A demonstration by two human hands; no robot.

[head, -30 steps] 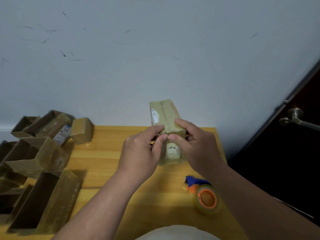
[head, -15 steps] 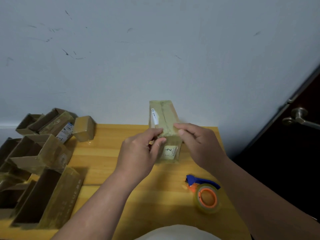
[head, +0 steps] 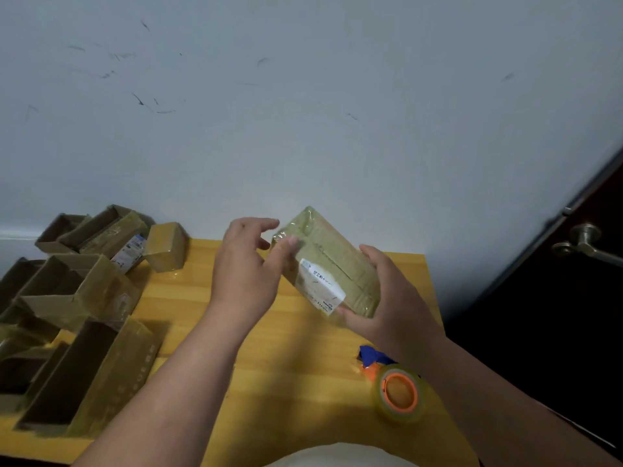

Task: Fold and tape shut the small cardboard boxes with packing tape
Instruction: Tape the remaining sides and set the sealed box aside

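You are now tilting the sealed box (head: 332,264) off the surface (head: 303,365), right hand (head: 387,298) gripping it, left hand (head: 246,264) releasing, fingers loose, signalling readiness to set it aside.

A taped-shut box (head: 332,264) with a white label was held tilted above the table; the tape roll (head: 400,393) lay at five o'clock of it.

Open boxes (head: 77,332) left; tape roll (head: 399,394) right on table (head: 286,382).

Olive-tan taped box (head: 332,261) with white label (head: 320,286); yellow wooden table (head: 269,382); orange-cored clear tape roll (head: 399,394), lower right; pale blue-grey wall (head: 303,112).
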